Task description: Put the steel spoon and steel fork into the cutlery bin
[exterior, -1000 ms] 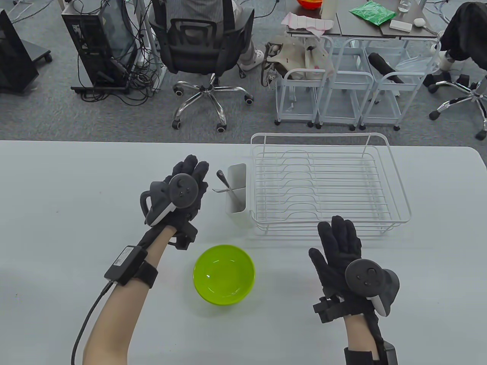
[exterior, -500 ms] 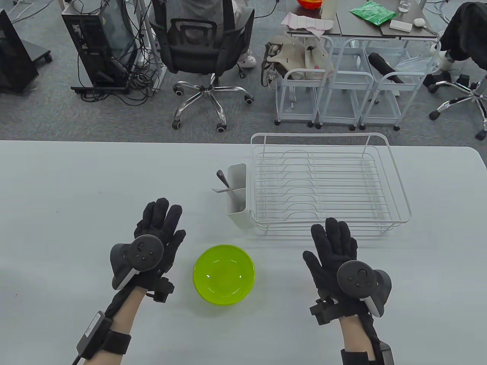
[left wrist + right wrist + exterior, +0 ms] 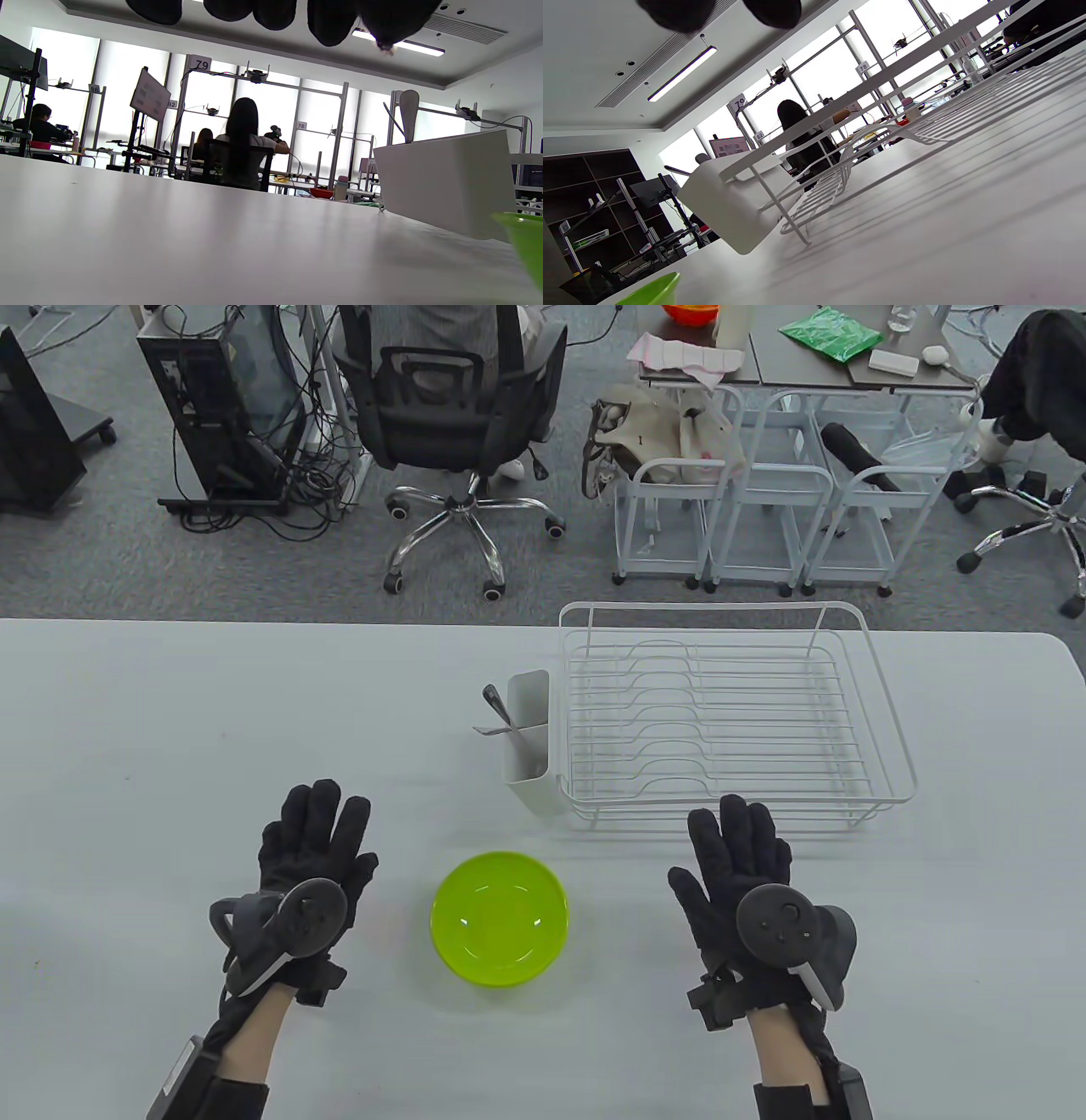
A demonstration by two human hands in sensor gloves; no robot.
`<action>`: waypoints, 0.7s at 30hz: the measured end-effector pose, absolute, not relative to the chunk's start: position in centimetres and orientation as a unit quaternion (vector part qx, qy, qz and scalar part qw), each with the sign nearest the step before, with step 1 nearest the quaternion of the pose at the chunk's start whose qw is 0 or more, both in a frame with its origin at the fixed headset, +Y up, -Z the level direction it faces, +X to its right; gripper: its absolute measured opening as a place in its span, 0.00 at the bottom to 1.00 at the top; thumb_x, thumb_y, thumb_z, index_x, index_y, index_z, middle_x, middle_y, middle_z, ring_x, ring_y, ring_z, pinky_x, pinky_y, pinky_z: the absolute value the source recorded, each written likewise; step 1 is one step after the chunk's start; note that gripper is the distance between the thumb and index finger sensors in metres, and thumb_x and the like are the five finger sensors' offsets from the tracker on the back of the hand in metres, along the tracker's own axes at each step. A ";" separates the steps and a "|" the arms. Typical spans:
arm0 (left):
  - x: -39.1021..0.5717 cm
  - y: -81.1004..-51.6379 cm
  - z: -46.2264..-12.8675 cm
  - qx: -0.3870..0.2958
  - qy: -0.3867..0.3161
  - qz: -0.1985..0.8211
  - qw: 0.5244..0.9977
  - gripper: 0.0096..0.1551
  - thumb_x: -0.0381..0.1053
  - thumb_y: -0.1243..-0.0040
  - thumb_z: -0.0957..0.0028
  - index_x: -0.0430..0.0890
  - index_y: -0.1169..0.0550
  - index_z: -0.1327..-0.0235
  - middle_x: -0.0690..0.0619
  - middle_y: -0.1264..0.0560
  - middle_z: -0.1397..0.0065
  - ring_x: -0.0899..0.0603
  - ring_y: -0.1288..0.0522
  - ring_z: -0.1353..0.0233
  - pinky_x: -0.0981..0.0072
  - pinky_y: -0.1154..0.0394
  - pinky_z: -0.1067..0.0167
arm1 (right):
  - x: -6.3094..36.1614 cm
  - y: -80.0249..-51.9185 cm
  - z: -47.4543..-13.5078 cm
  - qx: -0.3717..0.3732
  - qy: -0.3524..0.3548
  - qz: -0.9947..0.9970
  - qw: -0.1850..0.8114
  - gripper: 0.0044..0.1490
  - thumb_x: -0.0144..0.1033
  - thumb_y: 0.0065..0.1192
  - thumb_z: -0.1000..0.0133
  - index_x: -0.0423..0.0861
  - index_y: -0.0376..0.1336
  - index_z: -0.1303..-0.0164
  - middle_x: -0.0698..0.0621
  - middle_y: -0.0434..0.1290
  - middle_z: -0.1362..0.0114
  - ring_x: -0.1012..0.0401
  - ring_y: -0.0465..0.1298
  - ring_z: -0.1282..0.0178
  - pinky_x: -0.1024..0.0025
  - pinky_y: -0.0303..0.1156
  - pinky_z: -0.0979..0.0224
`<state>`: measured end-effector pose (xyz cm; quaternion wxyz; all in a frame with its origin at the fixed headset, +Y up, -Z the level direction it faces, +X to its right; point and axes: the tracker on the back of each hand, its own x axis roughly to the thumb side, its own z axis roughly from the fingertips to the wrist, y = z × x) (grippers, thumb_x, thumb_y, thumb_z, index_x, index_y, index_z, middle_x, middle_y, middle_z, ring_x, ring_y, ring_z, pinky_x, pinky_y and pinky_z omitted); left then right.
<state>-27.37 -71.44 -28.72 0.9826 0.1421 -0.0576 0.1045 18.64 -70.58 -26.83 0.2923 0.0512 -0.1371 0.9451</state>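
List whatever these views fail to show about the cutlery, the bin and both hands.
- Steel spoon and steel fork, table view: lower parts hidden inside the cutlery bin; too small to tell which compartment.
- Left wrist view: only one utensil end rises above the bin; which one, unclear.
- Left hand and right hand: palms hidden; wrist views cut fingers at the top edge.

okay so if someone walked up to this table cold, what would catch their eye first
Probably the bright lime-green plastic bowl, sitting near the table's front edge between the two black-gloved hands, left and right, both spread flat and holding nothing. Behind it, the white cutlery bin already holds steel cutlery, hung on the white wire dish rack.
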 end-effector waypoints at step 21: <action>-26.9 -71.7 -28.8 0.131 -0.074 0.115 0.982 0.36 0.63 0.56 0.41 0.61 0.39 0.17 0.48 0.47 0.07 0.36 0.48 0.11 0.35 0.43 0.21 | 18.3 -70.7 -26.8 0.053 -0.134 0.951 0.274 0.45 0.55 0.51 0.43 0.50 0.51 0.16 0.48 0.42 0.12 0.47 0.35 0.12 0.39 0.36 0.21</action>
